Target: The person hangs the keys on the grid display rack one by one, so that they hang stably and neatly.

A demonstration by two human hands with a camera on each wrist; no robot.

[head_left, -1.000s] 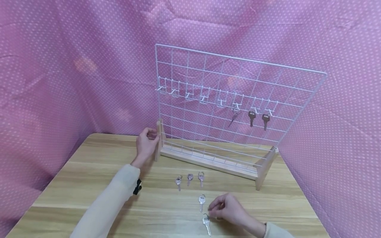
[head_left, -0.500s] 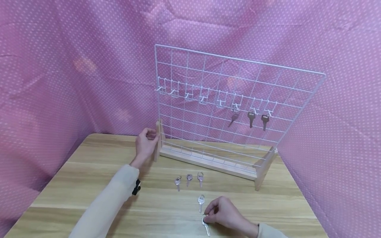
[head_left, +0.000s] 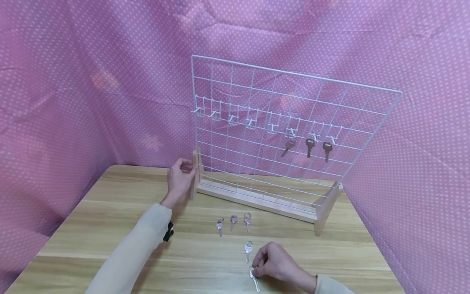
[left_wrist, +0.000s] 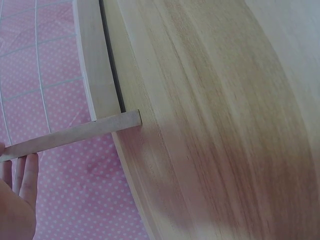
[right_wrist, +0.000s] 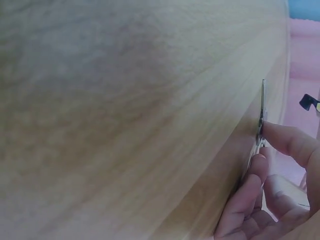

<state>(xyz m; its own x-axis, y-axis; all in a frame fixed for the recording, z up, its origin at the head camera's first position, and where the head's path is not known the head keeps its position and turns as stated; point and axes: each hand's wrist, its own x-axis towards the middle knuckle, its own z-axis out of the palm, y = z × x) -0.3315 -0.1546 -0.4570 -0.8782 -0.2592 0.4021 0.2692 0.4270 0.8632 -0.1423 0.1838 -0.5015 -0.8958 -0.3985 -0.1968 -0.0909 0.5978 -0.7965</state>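
Note:
A white wire grid rack [head_left: 293, 74] stands upright in wooden supports on the table. At its left end my left hand [head_left: 179, 177] grips the wooden side support [head_left: 196, 171], which crosses the left wrist view with fingers [left_wrist: 31, 172] against its edge. My right hand [head_left: 275, 261] is low at the table's front, pinching a silver key [head_left: 254, 281] at its head. In the right wrist view that key [right_wrist: 263, 97] lies along the tabletop, thumb and fingers at its head end. Just beyond it lies another key [head_left: 248, 250].
Three more keys lie in a row before the rack, the middle one [head_left: 233, 221] smaller-looking. A row of white hooks [head_left: 251, 121] crosses the grid; three keys, one of them a dark key [head_left: 310, 146], hang on its right side. Pink dotted cloth [head_left: 147, 81] surrounds the wooden table [head_left: 205, 261].
My right hand has moved a little left and down onto the head of the nearest key. The hanging key on the left has swung slightly. My left hand keeps its place.

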